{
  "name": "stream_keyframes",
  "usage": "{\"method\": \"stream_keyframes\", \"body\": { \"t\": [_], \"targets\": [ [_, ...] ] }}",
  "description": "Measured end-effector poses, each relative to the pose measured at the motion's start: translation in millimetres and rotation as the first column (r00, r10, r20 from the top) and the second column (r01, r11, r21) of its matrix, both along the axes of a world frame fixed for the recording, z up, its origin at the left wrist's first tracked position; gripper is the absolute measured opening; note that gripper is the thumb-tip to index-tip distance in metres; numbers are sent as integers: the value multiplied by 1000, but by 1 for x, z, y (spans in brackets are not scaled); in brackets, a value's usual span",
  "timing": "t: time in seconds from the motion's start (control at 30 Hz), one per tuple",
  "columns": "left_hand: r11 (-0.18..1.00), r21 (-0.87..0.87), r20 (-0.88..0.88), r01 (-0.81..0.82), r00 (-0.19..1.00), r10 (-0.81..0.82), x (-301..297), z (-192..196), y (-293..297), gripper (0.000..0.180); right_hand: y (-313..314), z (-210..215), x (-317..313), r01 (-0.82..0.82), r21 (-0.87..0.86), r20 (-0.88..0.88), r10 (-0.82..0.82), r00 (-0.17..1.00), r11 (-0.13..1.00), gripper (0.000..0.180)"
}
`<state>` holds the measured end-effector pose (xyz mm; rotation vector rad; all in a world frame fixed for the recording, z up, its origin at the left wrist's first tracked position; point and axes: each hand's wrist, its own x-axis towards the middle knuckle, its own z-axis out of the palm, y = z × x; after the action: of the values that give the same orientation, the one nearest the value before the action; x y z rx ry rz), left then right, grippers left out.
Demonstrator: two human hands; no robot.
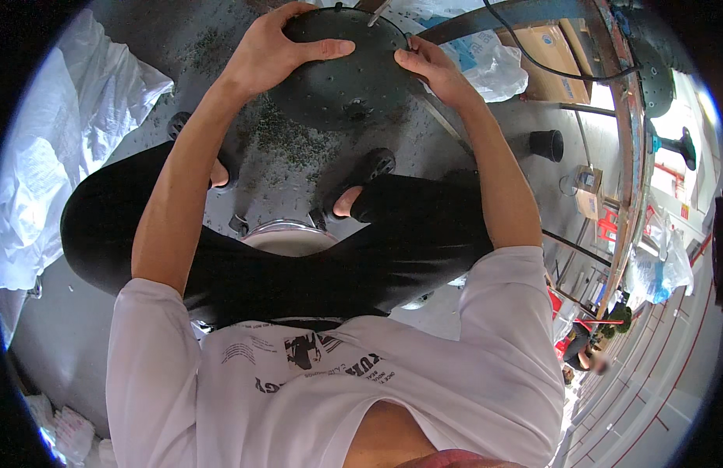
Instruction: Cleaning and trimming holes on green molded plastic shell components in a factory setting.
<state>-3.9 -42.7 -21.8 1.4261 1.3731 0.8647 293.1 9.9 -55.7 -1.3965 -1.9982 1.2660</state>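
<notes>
A dark green domed disc (pixel 338 82), dotted with small holes or studs, is held at the top of the view in front of my knees. My left hand (pixel 287 51) grips its left side, the thumb lying across the upper surface and the other fingers around the far rim. At the right edge my right hand (pixel 441 72) holds it too, its thumb pressed on the rim and the fingers partly hidden. A thin metal rod (pixel 377 13) touches the far edge of the disc. The underside cannot be seen.
Green scraps (pixel 287 148) litter the grey floor. White sheeting (pixel 45 156) lies left. At right are a metal-framed bench (pixel 628 125) with a hanging cable (pixel 568 74), a teal power drill (pixel 677 147), a cardboard box (pixel 545 66) and a black bucket (pixel 546 146). Another person (pixel 581 347) is far off.
</notes>
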Motion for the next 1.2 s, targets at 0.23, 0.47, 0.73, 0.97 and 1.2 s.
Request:
{"method": "stream_keyframes", "body": {
  "t": [0.23, 0.47, 0.73, 0.97, 1.2],
  "targets": [
    [1000, 12, -26, -16, 1000, 16, 0, 4, -2, 87, 2, 1, 2, -14, 22, 39, 13, 999, 1000, 70],
    [1000, 13, 59, -15, 998, 15, 1, 3, -4, 83, -3, 12, -4, -19, 27, 25, 19, 1000, 999, 71],
    [998, -11, 33, -58, 998, 58, 2, 3, -4, 83, -1, -5, -2, 32, 41, -44, -30, 999, 999, 75],
    [996, 79, 245, -36, 969, 16, 8, 28, 3, 80, 14, 23, 13, -66, -189, -238, 19, 971, 980, 59],
    [991, 101, -32, 90, 996, -87, 2, -63, -6, 88, -1, 0, 0, -136, -117, -19, 135, 991, 984, 67]
  ]
}}
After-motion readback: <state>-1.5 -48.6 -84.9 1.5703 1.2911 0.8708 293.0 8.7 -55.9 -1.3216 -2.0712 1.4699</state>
